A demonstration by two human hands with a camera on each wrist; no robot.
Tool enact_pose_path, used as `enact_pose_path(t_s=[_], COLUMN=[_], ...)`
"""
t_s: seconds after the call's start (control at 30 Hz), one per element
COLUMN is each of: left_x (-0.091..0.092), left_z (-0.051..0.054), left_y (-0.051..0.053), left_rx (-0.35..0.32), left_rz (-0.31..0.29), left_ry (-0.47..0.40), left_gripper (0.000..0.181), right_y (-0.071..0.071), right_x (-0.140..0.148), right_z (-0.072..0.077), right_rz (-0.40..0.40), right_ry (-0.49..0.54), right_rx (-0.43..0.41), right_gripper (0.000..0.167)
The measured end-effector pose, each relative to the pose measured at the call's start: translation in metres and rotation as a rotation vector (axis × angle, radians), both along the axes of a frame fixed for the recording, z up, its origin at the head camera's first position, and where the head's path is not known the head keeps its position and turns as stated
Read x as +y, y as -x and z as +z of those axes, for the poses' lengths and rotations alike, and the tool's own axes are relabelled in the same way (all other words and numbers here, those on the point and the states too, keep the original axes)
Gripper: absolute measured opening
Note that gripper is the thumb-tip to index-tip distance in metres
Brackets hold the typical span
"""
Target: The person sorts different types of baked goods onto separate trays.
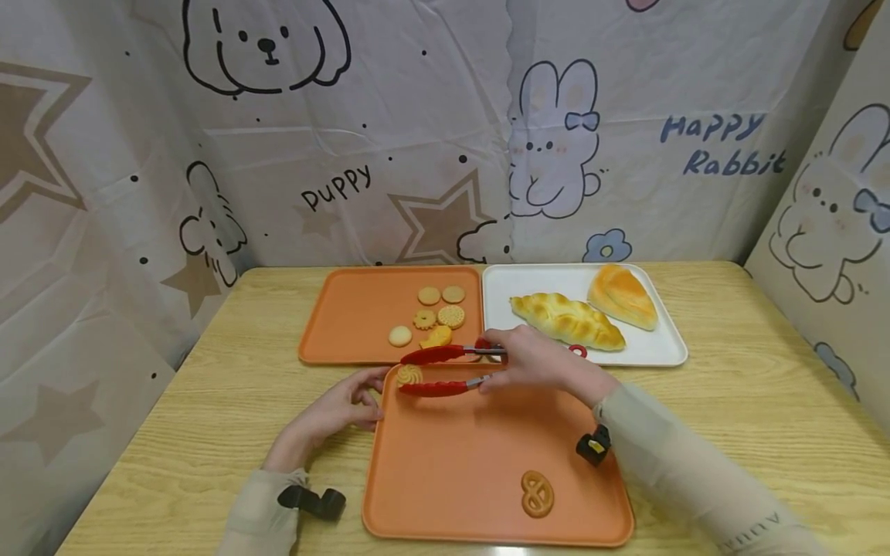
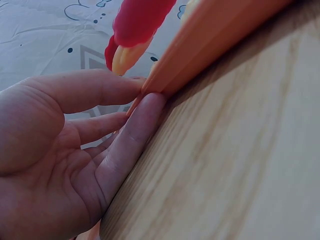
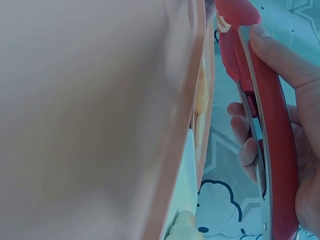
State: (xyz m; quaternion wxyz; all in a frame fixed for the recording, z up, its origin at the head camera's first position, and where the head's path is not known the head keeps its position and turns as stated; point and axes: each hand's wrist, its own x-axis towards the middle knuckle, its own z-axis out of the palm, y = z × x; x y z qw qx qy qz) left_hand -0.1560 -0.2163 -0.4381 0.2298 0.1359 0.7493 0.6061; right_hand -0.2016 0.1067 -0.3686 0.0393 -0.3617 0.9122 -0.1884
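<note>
My right hand (image 1: 531, 359) grips red-tipped tongs (image 1: 445, 388), also large in the right wrist view with the fingers round the red handle (image 3: 272, 145). A round swirl cookie (image 1: 409, 375) sits between the tong tips, over the far left corner of the near orange tray (image 1: 473, 455). In the left wrist view the yellowish cookie (image 2: 127, 59) shows between the red tips, above the rim. At that tray's left edge, my left hand (image 1: 348, 401) pinches the rim between thumb (image 2: 145, 117) and index finger. A brown pretzel (image 1: 538, 494) lies near the tray's front right.
Behind is another orange tray (image 1: 348, 309) with several cookies (image 1: 451, 316) on its right half. Beside it a white tray (image 1: 501, 282) bears a braided bread (image 1: 566, 320) and a wedge-shaped bread (image 1: 622, 296). A printed curtain (image 1: 431, 116) encloses the wooden table (image 1: 723, 371).
</note>
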Motion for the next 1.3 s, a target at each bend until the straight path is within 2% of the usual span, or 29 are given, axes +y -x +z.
enact_pose_path(t_s=[0.33, 0.73, 0.87, 1.07, 1.3], left_x=[0.0, 0.001, 0.002, 0.002, 0.001], left_z=[0.002, 0.001, 0.001, 0.001, 0.002], left_y=[0.0, -0.002, -0.001, -0.002, -0.001], left_rx=[0.008, 0.018, 0.018, 0.007, 0.007], left_rz=[-0.009, -0.017, -0.015, -0.015, -0.015], left_ry=[0.011, 0.017, 0.016, 0.007, 0.012], left_gripper=[0.067, 0.066, 0.066, 0.066, 0.066], right_y=[0.01, 0.024, 0.031, 0.04, 0.052], right_x=[-0.01, -0.024, -0.028, -0.034, -0.044], right_z=[0.0, -0.002, -0.002, -0.004, -0.006], right_rz=[-0.004, -0.128, -0.153, -0.18, -0.241], right_ry=[-0.011, 0.021, 0.012, 0.018, 0.009], right_rx=[0.009, -0.012, -0.026, -0.051, -0.067], right_gripper=[0.061, 0.059, 0.064, 0.059, 0.068])
